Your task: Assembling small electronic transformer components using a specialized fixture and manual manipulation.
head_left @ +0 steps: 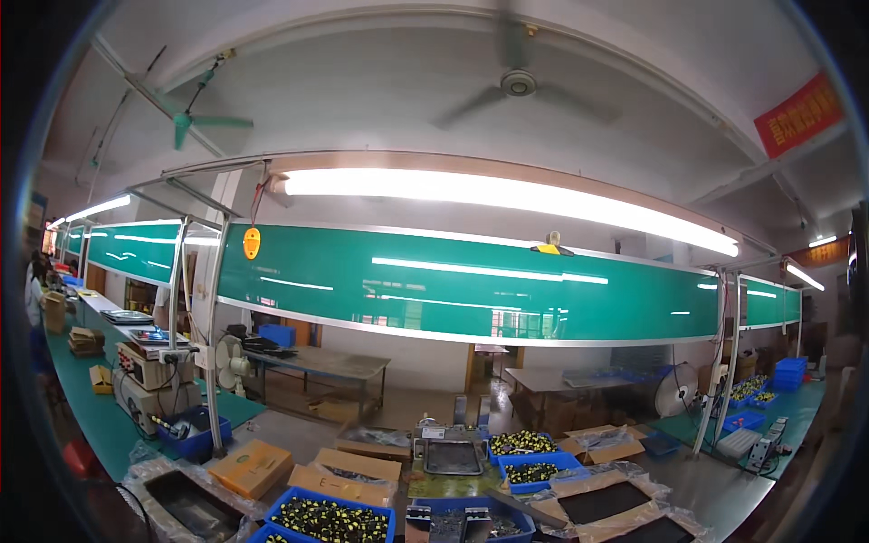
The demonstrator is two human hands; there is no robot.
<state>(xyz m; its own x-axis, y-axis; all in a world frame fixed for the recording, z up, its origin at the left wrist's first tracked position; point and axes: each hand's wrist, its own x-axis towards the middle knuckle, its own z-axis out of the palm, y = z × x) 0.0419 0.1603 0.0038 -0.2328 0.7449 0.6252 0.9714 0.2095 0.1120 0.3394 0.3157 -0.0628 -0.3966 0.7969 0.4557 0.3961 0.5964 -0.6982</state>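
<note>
Neither of my hands shows in the head view. Nearest the lower edge lies a blue bin (520, 520) with small dark pieces in it, and two metal blocks stand in front of it. Behind it is a bench machine (453, 457) with a metal tray-like plate. A blue bin (391, 529) at the lower left is full of small black and yellow parts (330, 519). Two more blue bins of such parts stand to the machine's right, the nearer one (579, 463) in front of the other.
Open cardboard boxes (348, 484) with plastic lining flank the bins on both sides. A closed orange-brown box (252, 468) sits at the left. A green board (471, 285) hangs across the bench under a lit tube lamp (507, 204). Metal posts (708, 398) rise at both ends.
</note>
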